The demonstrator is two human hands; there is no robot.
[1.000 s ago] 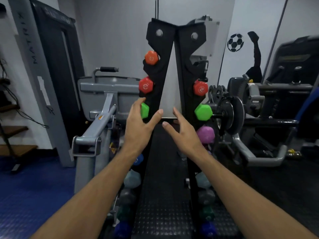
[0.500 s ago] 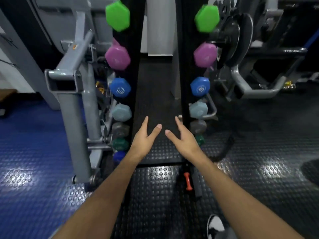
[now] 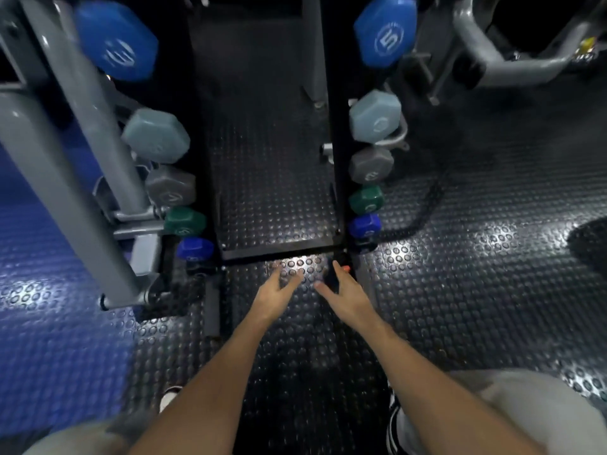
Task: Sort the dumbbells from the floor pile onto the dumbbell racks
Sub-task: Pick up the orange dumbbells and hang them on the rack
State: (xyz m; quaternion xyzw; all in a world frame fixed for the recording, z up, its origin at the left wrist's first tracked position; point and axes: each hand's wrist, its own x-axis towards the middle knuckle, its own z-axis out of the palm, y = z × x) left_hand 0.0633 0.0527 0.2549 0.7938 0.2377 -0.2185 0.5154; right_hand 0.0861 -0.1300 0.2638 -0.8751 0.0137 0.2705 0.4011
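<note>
**Rack's nearly full, one little orange guy left on the floor**

Starting at the left of the frame: the left column of the dumbbell rack (image 3: 203, 152) looks stocked all the way down, with a big blue dumbbell (image 3: 116, 41) at the upper left, then a pale grey-blue one, a grey one, a dark green one and a small blue one (image 3: 194, 248) at the bottom. A grey machine frame (image 3: 65, 152) sits right beside that column.

In the middle, both hands are reaching down toward the studded black floor mat (image 3: 460, 290). The left hand (image 3: 277, 290) has its fingers spread and relaxed, with nothing in it. The right hand (image 3: 341, 292) is also loose and empty, its fingertips just beside a small orange dumbbell (image 3: 345, 268) lying at the foot of the rack's right post. It's mostly hidden behind the hand, so I can only see a bit of orange.

The right column mirrors the left: blue "5", pale grey-blue, grey, green, small blue.

My read is that most of the sorting is done. The orange one is the only dumbbell I can spot on the floor, and it hasn't been picked up yet. The top of the rack is out of the frame, so I can't see where its slot is.
</note>
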